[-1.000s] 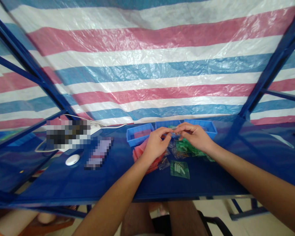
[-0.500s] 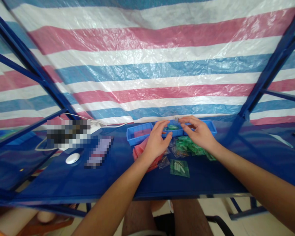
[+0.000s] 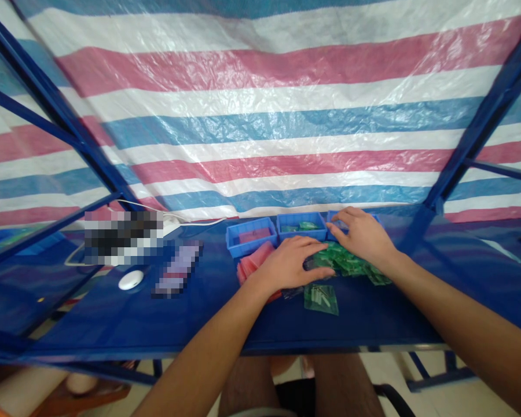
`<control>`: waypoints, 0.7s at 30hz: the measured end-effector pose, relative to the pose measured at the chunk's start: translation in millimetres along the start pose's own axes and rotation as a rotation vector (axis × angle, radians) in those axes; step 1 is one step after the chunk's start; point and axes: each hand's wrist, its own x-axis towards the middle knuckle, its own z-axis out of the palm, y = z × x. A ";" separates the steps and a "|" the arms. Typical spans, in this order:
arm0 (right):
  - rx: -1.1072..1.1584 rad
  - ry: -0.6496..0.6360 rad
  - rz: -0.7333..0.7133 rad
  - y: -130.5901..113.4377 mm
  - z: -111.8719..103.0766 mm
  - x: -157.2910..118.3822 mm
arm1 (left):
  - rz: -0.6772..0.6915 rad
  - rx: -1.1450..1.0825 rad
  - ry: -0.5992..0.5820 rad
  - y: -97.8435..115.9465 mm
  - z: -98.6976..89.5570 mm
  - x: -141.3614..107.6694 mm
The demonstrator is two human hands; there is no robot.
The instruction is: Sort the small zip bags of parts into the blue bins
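Note:
Palm down, my left hand [image 3: 293, 263] is over the small clear bags between the pink bags [image 3: 255, 260] and the green packets [image 3: 351, 260]; its thumb and fingers are spread, with nothing seen in them. My right hand [image 3: 358, 234] reaches over the right blue bin [image 3: 335, 215], fingers apart and curved, fingertips at its left side; no held item shows. The middle blue bin [image 3: 301, 233] has some green packets inside. Pink pieces lie in the left blue bin [image 3: 252, 244]. Nearer the front edge lies one green bag [image 3: 321, 299] with pale strips in it.
A white round case [image 3: 131, 280] and a blurred-out phone [image 3: 180, 267] lie on the blue table [image 3: 208, 313] at the left, near a white power strip [image 3: 170, 227] with cables. Blue metal posts flank a striped sheet behind. Another person's arm shows at the lower left.
My left hand has left the middle bin and come nearer, over the clear bags. Slightly to the right, my right hand is now at the right bin. The middle bin is uncovered.

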 end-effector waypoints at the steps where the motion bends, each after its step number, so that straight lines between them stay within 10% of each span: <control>1: 0.026 0.017 -0.013 -2.0 0.0 -0.2 | 0.002 0.011 -0.043 0.1 0.9 -1.0; 21: 0.543 -0.012 -0.061 -30.4 -10.3 -1.9 | -0.032 0.091 0.058 -8.6 1.4 3.6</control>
